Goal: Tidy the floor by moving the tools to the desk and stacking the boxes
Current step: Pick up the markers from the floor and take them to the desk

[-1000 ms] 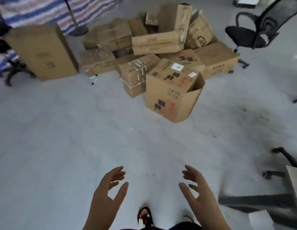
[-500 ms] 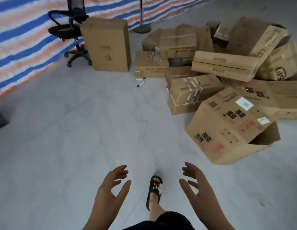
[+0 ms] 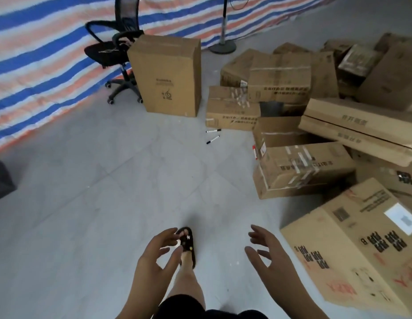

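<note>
- While held out over the floor, left hand and right hand empty, fingers loosely spread.
- Two markers lying beside jumbled cardboard boxes; print blurred, unreadable.

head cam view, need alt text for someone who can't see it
A person's empty left hand and right hand reach out over a grey floor, beside a jumbled pile of cardboard boxes. Two markers lie by the pile; a tall box and office chair stand behind.
</note>
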Tool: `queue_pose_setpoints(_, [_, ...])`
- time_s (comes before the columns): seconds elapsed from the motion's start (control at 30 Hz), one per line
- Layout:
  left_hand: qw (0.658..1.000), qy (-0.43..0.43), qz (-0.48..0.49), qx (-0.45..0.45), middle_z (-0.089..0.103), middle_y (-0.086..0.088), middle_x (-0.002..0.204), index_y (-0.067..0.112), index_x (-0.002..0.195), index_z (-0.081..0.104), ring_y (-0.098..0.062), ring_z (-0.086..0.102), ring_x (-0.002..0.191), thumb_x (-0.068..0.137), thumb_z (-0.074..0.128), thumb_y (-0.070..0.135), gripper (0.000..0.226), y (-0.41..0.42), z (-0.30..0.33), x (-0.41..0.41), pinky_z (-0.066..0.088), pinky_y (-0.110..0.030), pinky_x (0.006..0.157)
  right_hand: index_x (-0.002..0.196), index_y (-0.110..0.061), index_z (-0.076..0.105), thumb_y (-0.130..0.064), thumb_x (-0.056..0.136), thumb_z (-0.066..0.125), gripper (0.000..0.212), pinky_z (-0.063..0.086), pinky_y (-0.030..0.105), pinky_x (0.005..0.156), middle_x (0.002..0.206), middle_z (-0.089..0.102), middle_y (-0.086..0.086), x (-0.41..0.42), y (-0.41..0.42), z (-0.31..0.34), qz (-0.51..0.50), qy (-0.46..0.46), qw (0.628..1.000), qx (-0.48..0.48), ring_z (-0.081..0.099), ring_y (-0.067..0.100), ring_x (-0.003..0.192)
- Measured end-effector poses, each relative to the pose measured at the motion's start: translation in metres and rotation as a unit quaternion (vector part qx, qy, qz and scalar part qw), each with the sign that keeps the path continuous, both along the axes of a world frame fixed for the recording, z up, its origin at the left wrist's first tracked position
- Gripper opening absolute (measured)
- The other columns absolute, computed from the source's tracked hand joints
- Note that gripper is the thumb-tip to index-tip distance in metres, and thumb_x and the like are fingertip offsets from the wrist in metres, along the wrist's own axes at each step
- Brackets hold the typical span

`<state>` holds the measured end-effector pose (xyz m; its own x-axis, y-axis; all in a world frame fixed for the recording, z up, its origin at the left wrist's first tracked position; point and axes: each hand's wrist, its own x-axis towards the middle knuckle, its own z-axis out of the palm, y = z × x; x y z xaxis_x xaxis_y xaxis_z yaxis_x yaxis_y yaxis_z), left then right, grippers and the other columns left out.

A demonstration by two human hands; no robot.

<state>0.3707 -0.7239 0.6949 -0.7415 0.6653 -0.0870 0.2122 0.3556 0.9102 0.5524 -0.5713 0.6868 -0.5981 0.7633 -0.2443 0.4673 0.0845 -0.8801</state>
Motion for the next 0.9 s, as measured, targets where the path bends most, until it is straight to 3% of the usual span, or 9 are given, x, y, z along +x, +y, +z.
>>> queue_pose_setpoints(0.07, [1.0,-0.002,-0.015,-0.007,0.063,0.028,0.097,0.06,0.099,0.053,0.006,0.061,0.091,0.083,0.066,0.005,0.059,0.042,-0.006,-0.04,0.044,-0.003,0.078,0.114,-0.05,0.039,-0.028,0.089,0.059,0.038,0.041,0.006,0.081,0.117,0.051,-0.023,-0.039,0.037,-0.01,-0.012,-0.006,1.0,0.003,0.045,-0.016,0.109])
queue_pose_setpoints(0.23, [0.998,0.006,-0.061,-0.007,0.062,0.027,0.099,0.039,0.104,0.06,0.004,0.061,0.094,0.084,0.064,0.004,0.041,0.147,0.001,-0.156,0.046,-0.008,0.081,0.116,-0.045,0.04,-0.026,0.091,0.057,0.036,0.042,0.008,0.082,0.118,0.053,-0.021,-0.145,0.134,-0.011,-0.064,0.009,0.998,0.006,0.048,-0.014,0.109])
queue_pose_setpoints(0.33, [0.995,0.006,-0.1,-0.017,0.062,0.028,0.101,0.043,0.104,0.06,0.005,0.06,0.096,0.084,0.065,0.006,0.042,0.204,0.012,-0.212,0.043,-0.006,0.082,0.114,-0.045,0.042,-0.023,0.091,0.056,0.035,0.042,0.009,0.083,0.116,0.054,-0.019,-0.193,0.185,-0.003,-0.098,0.011,0.995,0.004,0.05,-0.011,0.108])
queue_pose_setpoints(0.47, [0.988,0.007,-0.148,-0.04,0.062,0.028,0.101,0.054,0.106,0.051,0.006,0.06,0.096,0.084,0.065,0.008,0.053,0.276,0.013,-0.261,0.043,-0.005,0.082,0.118,-0.035,0.045,-0.022,0.091,0.056,0.032,0.043,0.022,0.089,0.116,0.057,-0.01,-0.221,0.247,-0.006,-0.159,-0.008,0.987,-0.019,0.054,-0.001,0.106])
queue_pose_setpoints(0.57, [0.984,-0.005,-0.168,-0.06,0.062,0.028,0.101,0.046,0.103,0.06,0.005,0.06,0.096,0.084,0.066,0.008,0.044,0.335,0.002,-0.294,0.044,-0.006,0.082,0.118,-0.034,0.043,-0.022,0.092,0.054,0.031,0.042,0.02,0.085,0.113,0.056,-0.01,-0.241,0.299,-0.013,-0.195,-0.016,0.98,-0.033,0.054,0.003,0.106])
queue_pose_setpoints(0.67, [0.98,-0.003,-0.185,-0.079,0.06,0.03,0.102,0.039,0.106,0.056,0.004,0.059,0.097,0.084,0.065,0.009,0.039,0.407,-0.015,-0.323,0.044,-0.007,0.082,0.119,-0.031,0.044,-0.021,0.093,0.053,0.029,0.039,0.016,0.082,0.112,0.054,-0.011,-0.26,0.366,-0.027,-0.211,-0.02,0.976,-0.043,0.053,0.002,0.103])
queue_pose_setpoints(0.83, [0.979,0.007,-0.185,-0.082,0.058,0.029,0.104,0.039,0.106,0.054,0.004,0.059,0.096,0.086,0.064,0.01,0.037,0.548,-0.035,-0.362,0.047,-0.013,0.082,0.126,-0.022,0.047,-0.023,0.093,0.053,0.033,0.044,0.026,0.088,0.119,0.055,-0.002,-0.29,0.513,-0.047,-0.218,-0.031,0.974,-0.048,0.054,0.011,0.107])
queue_pose_setpoints(0.9, [0.98,0.003,-0.179,-0.087,0.063,0.023,0.099,0.04,0.104,0.055,0.003,0.06,0.094,0.086,0.063,0.009,0.036,0.599,-0.037,-0.377,0.049,-0.015,0.082,0.123,-0.028,0.047,-0.023,0.094,0.053,0.03,0.045,0.029,0.088,0.121,0.055,-0.002,-0.305,0.567,-0.046,-0.21,-0.034,0.976,-0.049,0.054,0.01,0.106])
